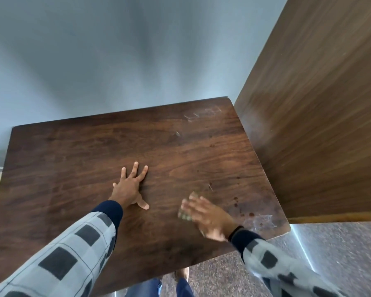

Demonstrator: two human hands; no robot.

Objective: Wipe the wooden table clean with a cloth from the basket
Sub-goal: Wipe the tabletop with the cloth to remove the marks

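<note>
I wipe the wooden table (73,157).
My left hand (128,189) lies flat, fingers spread. My blurry right hand (210,219) presses the cloth (184,214) down, fingers straight. Next I should rub the dark spots (237,202) beside it.

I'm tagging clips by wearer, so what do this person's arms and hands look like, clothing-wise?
The left sleeve and right sleeve match: light grey fabric with dark grey squares and thin dark lines, each ending in a plain dark navy cuff. The left hand and right hand are bare, no gloves. A thin dark band circles the right wrist.
</note>
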